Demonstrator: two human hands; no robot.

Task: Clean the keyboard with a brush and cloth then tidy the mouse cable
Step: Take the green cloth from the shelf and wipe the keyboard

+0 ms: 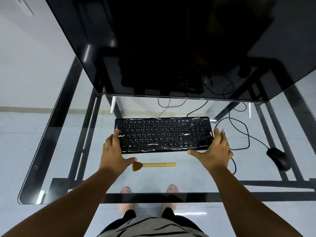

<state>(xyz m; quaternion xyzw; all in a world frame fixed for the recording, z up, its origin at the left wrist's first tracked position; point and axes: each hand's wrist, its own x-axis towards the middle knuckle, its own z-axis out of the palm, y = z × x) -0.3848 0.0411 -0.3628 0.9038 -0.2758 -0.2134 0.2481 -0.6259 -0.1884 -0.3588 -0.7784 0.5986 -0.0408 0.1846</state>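
Black keyboard (164, 135) lies flat on the glass desk (56, 151), just in front of the dark monitor (162, 45). White streaks and specks show across its keys and along its front edge.

Left hand (113, 152) sits at the keyboard's left end: fingers straight along the left edge, thumb spread wide along the front side. Right hand (214, 149) mirrors it at the keyboard's right end: fingers straight against the right edge, thumb stretched along the front edge. Both hands are spread wide and flat, bracketing the keyboard; whether they squeeze it or only touch it, I cannot tell.

Brush (153, 165) with a wooden handle lies on the glass just in front of the keyboard, parallel to it, bristles toward the left hand's thumb, untouched.

Black mouse (277, 159) rests right of the keyboard, well apart from it. Its cable (246, 132) loops loosely between mouse and keyboard's right end.
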